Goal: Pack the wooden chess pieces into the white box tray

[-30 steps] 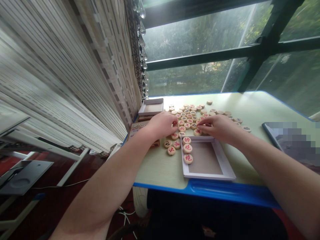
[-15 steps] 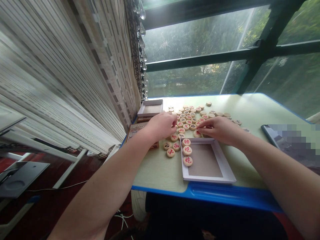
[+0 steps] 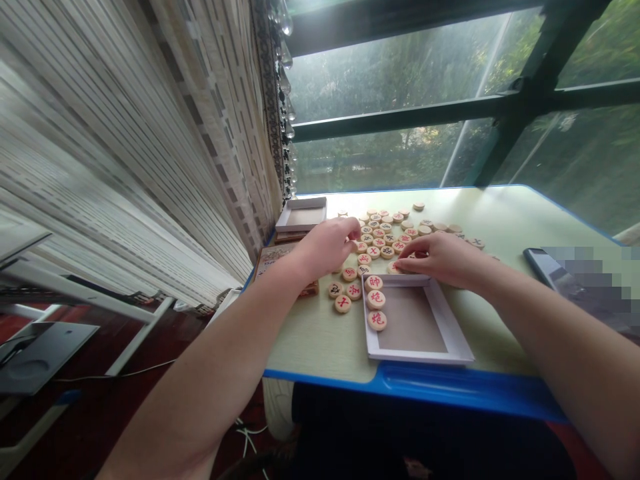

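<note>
Many round wooden xiangqi pieces with red or black characters lie loosely spread over the table, among them a red-marked piece [image 3: 373, 253]. My left hand [image 3: 330, 245] hovers over the left side of the spread with curled fingers; whatever is between them is hidden. With closed fingertips, my right hand [image 3: 440, 261] grips a red-marked xiangqi piece [image 3: 394, 267] just behind the shallow white box tray [image 3: 443, 355]. Along the tray's left side sit three red-marked pieces in a column, the middle one a cannon piece [image 3: 376, 299].
A second white box part [image 3: 301, 215] stands at the back left, beside a printed box [image 3: 273, 259] partly behind my left arm. A phone [image 3: 543, 267] lies on the right. The table has a blue front edge [image 3: 325, 379]; curtains hang left, and windows stand behind.
My left hand has moved slightly up and to the right, its fingers bent over the pieces. My right hand stays nearly in place at the same piece.
</note>
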### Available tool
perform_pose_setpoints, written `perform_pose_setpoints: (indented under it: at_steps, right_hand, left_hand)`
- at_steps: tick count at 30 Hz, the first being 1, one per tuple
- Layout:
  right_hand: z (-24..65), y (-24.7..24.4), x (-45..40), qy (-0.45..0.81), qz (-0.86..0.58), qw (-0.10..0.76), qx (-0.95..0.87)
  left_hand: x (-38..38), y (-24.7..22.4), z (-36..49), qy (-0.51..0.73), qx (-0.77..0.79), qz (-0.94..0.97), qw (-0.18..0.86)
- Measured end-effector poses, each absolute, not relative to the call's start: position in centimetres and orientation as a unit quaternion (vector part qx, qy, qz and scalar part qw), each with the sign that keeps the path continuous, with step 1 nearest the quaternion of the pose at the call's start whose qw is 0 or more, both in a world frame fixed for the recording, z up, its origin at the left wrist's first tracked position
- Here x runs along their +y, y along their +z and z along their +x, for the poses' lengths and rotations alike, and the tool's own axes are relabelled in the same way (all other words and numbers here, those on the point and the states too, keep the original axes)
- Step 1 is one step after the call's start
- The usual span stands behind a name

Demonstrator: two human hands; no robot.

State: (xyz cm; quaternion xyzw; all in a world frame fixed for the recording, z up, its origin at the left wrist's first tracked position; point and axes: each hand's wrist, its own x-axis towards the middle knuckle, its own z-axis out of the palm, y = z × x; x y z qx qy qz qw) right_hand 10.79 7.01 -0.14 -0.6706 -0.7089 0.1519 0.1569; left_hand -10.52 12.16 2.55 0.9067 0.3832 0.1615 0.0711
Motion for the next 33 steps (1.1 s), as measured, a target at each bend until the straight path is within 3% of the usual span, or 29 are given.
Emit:
perform_pose_setpoints:
  at_steps: [20,33]
  right_hand:
    - [11.20,-0.80,7.16,0.086,-0.634,0.175,-0.748]
    - [11.18,-0.87,7.11,0.090,-0.607,0.177,-0.769]
  left_hand:
    - [12.45,2.19,-10.80,0.107,0.399,0.903,0.117]
    - [12.43,2.35,-10.59,0.095,0.369,0.921,0.085]
